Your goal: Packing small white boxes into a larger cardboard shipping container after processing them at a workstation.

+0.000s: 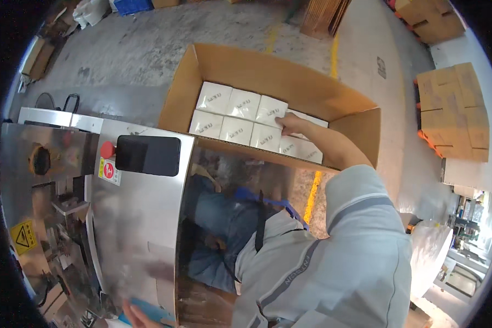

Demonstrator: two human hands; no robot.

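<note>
A long open cardboard box [235, 63] holds white soft packets [243, 104] with dark print, set in two rows. My right hand [294, 124] reaches into it from the right side. Its fingers are bent in, with the tips against the edge of a packet near the middle; whether they grip anything is hidden. At the bottom edge, my left hand [136, 316] shows only in part, fingers stretched out. It lies beside a flat blue thing [154, 311] at the lower end of a metal machine top [142, 229]; no object shows in its fingers.
A black phone [148, 155] rests on the metal top beside a red button [107, 149]. Machine parts [65, 218] stand at the left. Stacked cartons [454, 115] are at the right, and flat cardboard [325, 16] stands on the floor beyond the box.
</note>
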